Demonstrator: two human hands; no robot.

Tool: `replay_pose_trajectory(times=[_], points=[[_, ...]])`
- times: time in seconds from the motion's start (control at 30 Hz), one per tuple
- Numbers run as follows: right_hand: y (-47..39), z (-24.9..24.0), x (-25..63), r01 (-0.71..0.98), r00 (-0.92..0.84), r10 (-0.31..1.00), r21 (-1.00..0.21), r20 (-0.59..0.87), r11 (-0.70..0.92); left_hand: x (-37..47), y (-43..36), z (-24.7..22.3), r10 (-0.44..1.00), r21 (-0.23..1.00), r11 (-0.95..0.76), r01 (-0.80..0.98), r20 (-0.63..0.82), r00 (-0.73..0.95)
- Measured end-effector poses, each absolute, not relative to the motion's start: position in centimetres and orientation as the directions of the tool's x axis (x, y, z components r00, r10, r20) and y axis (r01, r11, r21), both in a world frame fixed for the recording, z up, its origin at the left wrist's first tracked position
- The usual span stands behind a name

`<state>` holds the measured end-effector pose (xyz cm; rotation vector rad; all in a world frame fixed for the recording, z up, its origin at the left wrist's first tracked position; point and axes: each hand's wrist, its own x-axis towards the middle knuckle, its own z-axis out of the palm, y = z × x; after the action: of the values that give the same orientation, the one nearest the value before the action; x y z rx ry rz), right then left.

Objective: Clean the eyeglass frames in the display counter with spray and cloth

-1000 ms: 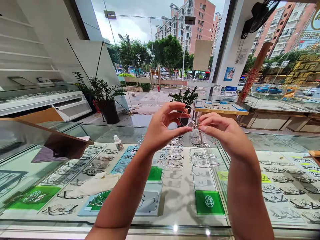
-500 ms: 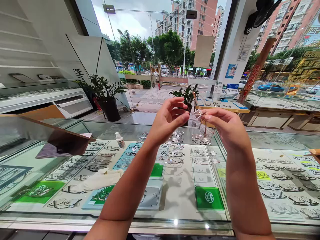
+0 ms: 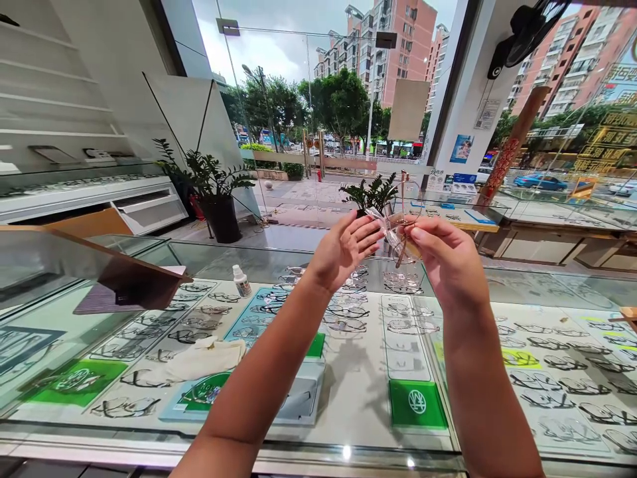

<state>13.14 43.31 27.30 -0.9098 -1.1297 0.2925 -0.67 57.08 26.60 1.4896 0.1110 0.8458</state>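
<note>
Above the glass counter, my right hand [image 3: 450, 262] pinches a thin-framed pair of eyeglasses [image 3: 401, 251] between thumb and fingers. A crumpled piece of clear plastic [image 3: 387, 227] hangs at the eyeglasses, on the side toward my other hand. My left hand [image 3: 344, 249] is open, palm turned to the right, fingers stretched out close to the plastic; whether its fingertips touch it I cannot tell. Beneath both hands, rows of eyeglasses [image 3: 347, 311] lie in the display case.
A white spray bottle [image 3: 241, 282] stands on the counter glass [image 3: 348, 392]. A pale cloth [image 3: 206, 358] lies near a blue-edged tray [image 3: 318, 398] at front left. A brown-framed mirror or board [image 3: 99, 262] juts in from the left. Potted plants [image 3: 222, 219] stand beyond the counter.
My left hand has opened out, its fingers unbending toward the plastic. The eyeglasses have turned in my right hand, and one temple now points up.
</note>
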Motion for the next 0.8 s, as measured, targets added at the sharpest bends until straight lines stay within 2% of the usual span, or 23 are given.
replay_pose_trajectory(times=[0.2,0.37,0.5,0.6,0.67,0.73,0.8], points=[[44.1,26.9,13.0,0.227,0.445,0.633,-0.764,0.633,0.604,-0.8,57.1,26.5,0.522,0.854,-0.154,-0.497,0.497,0.693],[44.8,26.5,13.1,0.116,0.485,0.691,-0.823,0.536,0.556,-1.1,56.0,26.7,0.494,0.772,-0.106,-0.627,0.588,0.640],[45.1,26.2,13.4,0.102,0.499,0.693,-0.829,0.521,0.550,-1.2,55.7,26.7,0.503,0.763,-0.094,-0.640,0.591,0.631],[45.3,26.0,13.3,0.196,0.534,0.620,-0.797,0.575,0.571,-0.8,55.6,26.2,0.660,0.773,-0.243,-0.586,0.574,0.484],[45.3,25.9,12.8,0.339,0.545,0.543,-0.760,0.639,0.554,-0.5,55.5,25.8,0.722,0.792,-0.377,-0.480,0.576,0.384],[45.3,25.8,12.0,0.534,0.517,0.445,-0.682,0.731,0.500,-0.1,55.3,25.4,0.725,0.824,-0.408,-0.393,0.554,0.409],[45.3,25.7,11.1,0.702,0.447,0.366,-0.574,0.816,0.422,0.1,55.2,25.2,0.715,0.860,-0.344,-0.377,0.500,0.488]])
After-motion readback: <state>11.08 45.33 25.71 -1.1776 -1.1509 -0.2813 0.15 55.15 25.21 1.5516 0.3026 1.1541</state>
